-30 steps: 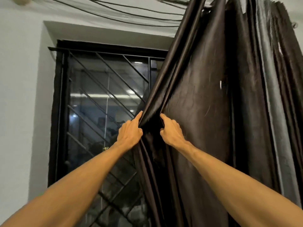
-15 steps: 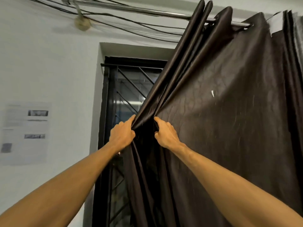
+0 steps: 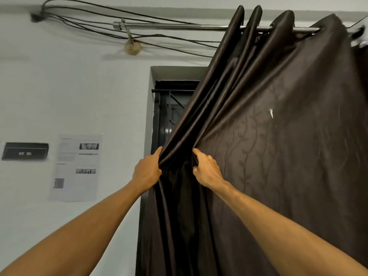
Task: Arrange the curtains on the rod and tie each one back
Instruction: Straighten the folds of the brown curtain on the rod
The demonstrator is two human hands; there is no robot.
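Observation:
A dark brown curtain (image 3: 278,146) hangs by eyelets from a metal rod (image 3: 175,26) near the ceiling and covers most of a barred window (image 3: 169,108). My left hand (image 3: 146,173) grips the curtain's left edge folds at chest height. My right hand (image 3: 207,172) pinches a fold just to the right of it. The cloth between the hands is bunched, and folds run slanting up to the rod. No tie-back is in view.
Black cables (image 3: 99,14) loop along the wall above the rod. A printed sheet (image 3: 77,166) and a dark sign (image 3: 24,151) hang on the white wall at left. A second curtain's edge (image 3: 361,38) shows at the top right.
Both hands keep their grip and have drawn the curtain leftward across the window, which is now mostly covered. The view has swung left, showing more wall, the sheet and the sign.

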